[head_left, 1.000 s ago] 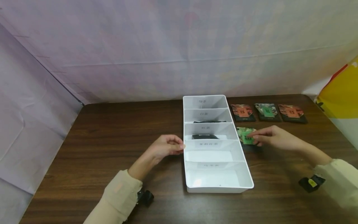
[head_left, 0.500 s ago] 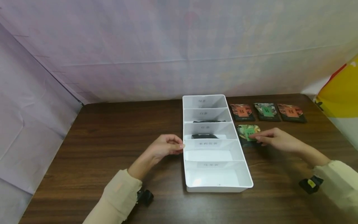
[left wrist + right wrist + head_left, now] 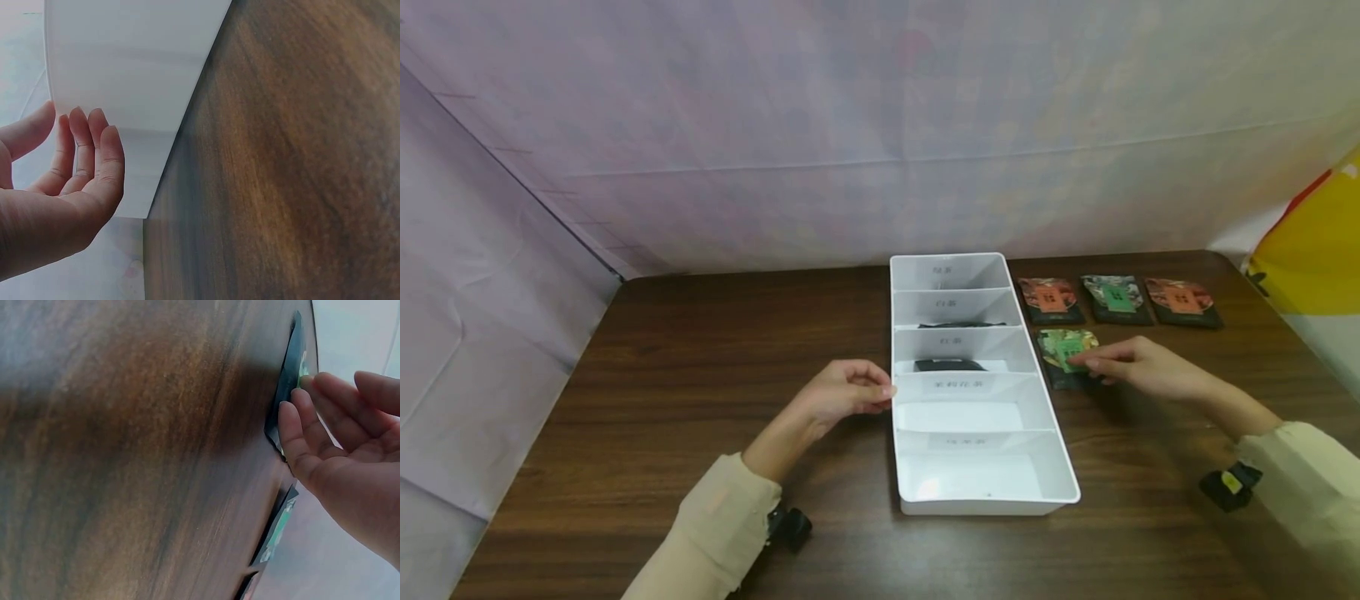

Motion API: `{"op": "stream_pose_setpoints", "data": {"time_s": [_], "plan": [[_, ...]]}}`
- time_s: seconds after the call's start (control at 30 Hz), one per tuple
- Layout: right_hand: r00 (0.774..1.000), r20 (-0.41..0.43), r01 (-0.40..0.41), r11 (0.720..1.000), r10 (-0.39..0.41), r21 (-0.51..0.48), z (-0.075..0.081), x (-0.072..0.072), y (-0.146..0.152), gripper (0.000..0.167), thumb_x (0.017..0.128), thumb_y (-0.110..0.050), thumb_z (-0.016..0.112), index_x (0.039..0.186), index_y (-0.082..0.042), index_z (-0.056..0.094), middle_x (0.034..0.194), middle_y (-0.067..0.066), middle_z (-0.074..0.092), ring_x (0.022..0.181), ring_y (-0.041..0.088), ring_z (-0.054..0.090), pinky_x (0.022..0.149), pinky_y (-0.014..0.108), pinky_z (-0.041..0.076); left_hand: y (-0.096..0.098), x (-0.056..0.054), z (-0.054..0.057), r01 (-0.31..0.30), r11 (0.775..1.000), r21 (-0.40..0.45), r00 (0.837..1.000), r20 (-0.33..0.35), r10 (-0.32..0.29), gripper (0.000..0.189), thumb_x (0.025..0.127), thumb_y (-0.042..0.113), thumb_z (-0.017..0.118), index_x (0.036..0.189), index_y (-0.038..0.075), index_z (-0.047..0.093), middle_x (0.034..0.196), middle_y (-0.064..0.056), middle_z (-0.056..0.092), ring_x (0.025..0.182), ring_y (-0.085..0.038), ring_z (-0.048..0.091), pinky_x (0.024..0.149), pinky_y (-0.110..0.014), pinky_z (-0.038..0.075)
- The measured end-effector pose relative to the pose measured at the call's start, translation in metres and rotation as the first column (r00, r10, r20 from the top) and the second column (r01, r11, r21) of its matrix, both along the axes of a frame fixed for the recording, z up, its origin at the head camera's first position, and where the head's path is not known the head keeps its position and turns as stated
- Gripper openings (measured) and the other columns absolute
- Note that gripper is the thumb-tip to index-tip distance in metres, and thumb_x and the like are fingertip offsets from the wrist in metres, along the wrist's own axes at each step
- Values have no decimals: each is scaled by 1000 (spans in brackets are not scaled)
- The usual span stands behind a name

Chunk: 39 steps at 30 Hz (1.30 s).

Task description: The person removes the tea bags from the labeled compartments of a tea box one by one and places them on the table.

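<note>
A white divided box (image 3: 973,507) stands lengthwise on the table, with printed labels on its compartment walls. My left hand (image 3: 846,392) holds its left rim between thumb and fingertips. In the left wrist view the fingers (image 3: 112,156) lie along the outer wall. Right of the box lies a dark sachet with a green label (image 3: 1063,379). My right hand (image 3: 1138,371) touches that label with its fingertips. The right wrist view shows the fingers (image 3: 306,465) loosely bent at the sachet and the thumb held apart from it.
Behind that sachet lie two orange-labelled sachets, one left (image 3: 1051,304) and one right (image 3: 1183,307), with another green-labelled sachet (image 3: 1118,302) between them. Dark packets show in two box compartments. A pale cloth (image 3: 760,167) hangs behind the table.
The green-labelled sachet under my right hand has shifted slightly away from me and to the right. My right fingertips have followed it a little. The left hand stays on the rim.
</note>
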State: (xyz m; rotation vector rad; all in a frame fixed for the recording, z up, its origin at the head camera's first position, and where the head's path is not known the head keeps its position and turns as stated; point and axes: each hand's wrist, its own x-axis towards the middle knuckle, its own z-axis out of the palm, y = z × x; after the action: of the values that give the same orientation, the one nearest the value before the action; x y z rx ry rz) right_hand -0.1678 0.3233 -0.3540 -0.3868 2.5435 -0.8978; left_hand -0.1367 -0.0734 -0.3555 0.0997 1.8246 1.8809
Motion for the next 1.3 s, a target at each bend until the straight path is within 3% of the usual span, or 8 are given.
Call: {"op": "stream_pose_setpoints", "data": {"time_s": [0.2,0.4,0.57,0.83,1.1,1.3], "plan": [[1000,-7,5,1000,-5,-10,1,-1,0,32,97,-20,45,120,-1,58,122,22,53,97,23,58,73,32,51,0,0,0,-1,1000,-5,1000,1,1,8,85,-7,56,92,-11,54,72,-2,58,70,-12,58,81,-40,49],[997,-68,15,994,-22,-107,3,-1,1,28,96,-16,48,114,2,61,109,19,61,84,17,61,68,32,53,0,-1,-2,2,1000,-5,1000,-3,-2,8,85,-7,57,92,-11,54,73,-2,59,72,-13,59,81,-39,50],[995,-95,18,993,-29,-120,11,-2,3,27,96,-15,48,114,2,60,100,16,64,80,17,62,67,32,53,0,-1,-3,5,1000,-3,1000,-5,-5,7,86,-6,57,91,-10,54,73,-1,58,72,-12,58,79,-37,50],[994,-105,28,999,-32,-41,37,-2,-3,31,97,-22,46,118,-2,58,100,13,64,83,19,62,70,32,52,0,-1,-2,-2,1000,-4,1000,1,2,7,85,-7,57,91,-10,54,71,-1,58,69,-11,58,76,-34,51],[992,-119,-27,999,30,26,66,-3,-18,32,96,-32,47,118,-14,61,115,10,61,93,15,59,77,36,50,0,0,-2,-3,1000,2,1000,8,3,6,85,-8,56,91,-10,54,70,0,58,68,-11,58,75,-33,51],[985,-155,-70,997,75,41,85,-5,-36,30,94,-31,51,119,-16,61,116,8,60,100,23,56,81,47,47,0,-1,-2,1,1000,2,1000,1,-1,7,85,-7,57,91,-10,54,70,-1,58,68,-11,58,75,-33,51]]}}
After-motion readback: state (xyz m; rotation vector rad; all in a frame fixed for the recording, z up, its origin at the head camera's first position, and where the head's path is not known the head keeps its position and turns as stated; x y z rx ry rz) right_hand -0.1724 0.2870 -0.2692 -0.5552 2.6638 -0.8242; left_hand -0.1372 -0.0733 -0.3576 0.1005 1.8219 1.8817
